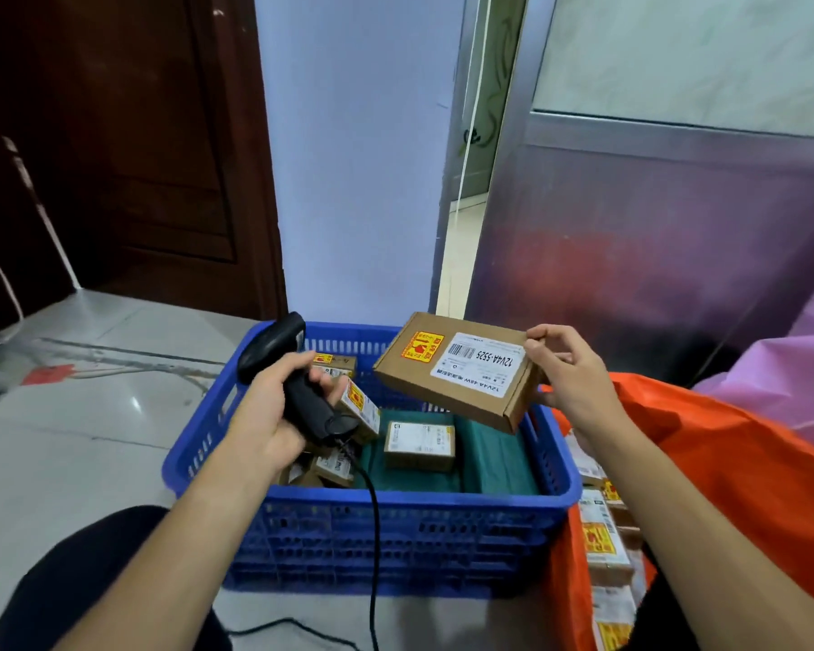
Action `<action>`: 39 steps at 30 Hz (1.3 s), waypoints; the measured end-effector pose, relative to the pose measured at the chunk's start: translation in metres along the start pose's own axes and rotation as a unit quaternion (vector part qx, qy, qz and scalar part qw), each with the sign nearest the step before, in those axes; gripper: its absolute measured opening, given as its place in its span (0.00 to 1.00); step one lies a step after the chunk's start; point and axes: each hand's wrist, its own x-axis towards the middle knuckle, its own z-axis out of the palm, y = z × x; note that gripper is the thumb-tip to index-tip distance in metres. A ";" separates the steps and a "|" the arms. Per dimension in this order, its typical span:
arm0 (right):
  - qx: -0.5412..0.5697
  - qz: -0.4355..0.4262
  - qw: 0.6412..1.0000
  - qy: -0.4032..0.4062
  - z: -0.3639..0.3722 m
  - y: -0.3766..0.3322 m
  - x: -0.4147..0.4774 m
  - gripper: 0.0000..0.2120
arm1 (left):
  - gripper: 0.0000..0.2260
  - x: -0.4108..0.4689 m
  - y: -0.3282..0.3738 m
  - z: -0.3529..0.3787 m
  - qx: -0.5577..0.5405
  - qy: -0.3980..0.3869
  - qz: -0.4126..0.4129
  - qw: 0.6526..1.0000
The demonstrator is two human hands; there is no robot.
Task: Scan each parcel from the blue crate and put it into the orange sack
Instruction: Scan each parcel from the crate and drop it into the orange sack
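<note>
Two forearms show, both bare along all the length in view, with no sleeve reaching them. The left hand (273,415) and the right hand (569,373) are uncovered. Black trousers (67,580) cover the left knee, a broad rounded dark shape at the lower left corner. A smaller patch of dark cloth (668,622) shows at the lower right, beneath the right forearm.
</note>
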 end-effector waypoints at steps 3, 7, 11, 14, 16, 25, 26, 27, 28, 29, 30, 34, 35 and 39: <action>0.063 0.021 0.998 0.006 0.012 -0.002 -0.005 0.08 | 0.09 0.001 -0.011 0.002 0.018 0.022 -0.006 1.000; 0.079 0.040 0.995 -0.035 0.028 0.000 -0.011 0.08 | 0.08 0.000 -0.026 0.008 0.089 0.041 -0.032 0.995; 0.094 0.037 0.992 -0.075 0.037 -0.001 -0.015 0.11 | 0.06 0.003 -0.036 0.007 0.073 0.051 -0.059 0.994; 0.087 0.034 0.991 -0.099 0.038 -0.003 -0.017 0.15 | 0.09 0.007 -0.038 0.003 0.071 0.059 -0.055 0.994; 0.086 0.025 0.990 -0.106 0.040 -0.002 -0.021 0.15 | 0.11 0.008 -0.036 0.001 0.096 0.061 -0.053 0.992; 0.105 0.003 0.989 -0.108 0.063 -0.004 -0.037 0.17 | 0.23 0.007 -0.040 -0.001 0.162 0.055 -0.058 0.984; 0.094 0.004 0.988 -0.120 0.066 -0.003 -0.039 0.18 | 0.20 0.005 -0.040 0.000 0.157 0.056 -0.052 0.985; 0.085 0.003 0.988 -0.132 0.069 -0.001 -0.042 0.19 | 0.17 0.004 -0.039 0.001 0.154 0.058 -0.045 0.985; 0.076 0.003 0.987 -0.143 0.071 0.000 -0.044 0.19 | 0.15 0.004 -0.038 0.001 0.152 0.060 -0.037 0.986; 0.066 0.003 0.986 -0.152 0.073 0.001 -0.047 0.20 | 0.15 0.005 -0.037 0.000 0.158 0.060 -0.032 0.985; 0.054 0.005 0.986 -0.160 0.074 0.002 -0.048 0.21 | 0.16 0.006 -0.036 -0.002 0.166 0.061 -0.026 0.984; 0.022 0.072 0.977 -0.198 0.068 0.002 -0.040 0.21 | 0.18 0.006 -0.030 -0.008 0.218 0.077 -0.002 0.973; 0.008 0.100 0.974 -0.203 0.066 0.002 -0.036 0.23 | 0.17 0.004 -0.029 -0.006 0.232 0.083 0.018 0.969; -0.100 0.123 0.971 -0.178 0.055 0.005 -0.025 0.27 | 0.14 0.001 -0.025 -0.002 0.330 0.070 0.125 0.933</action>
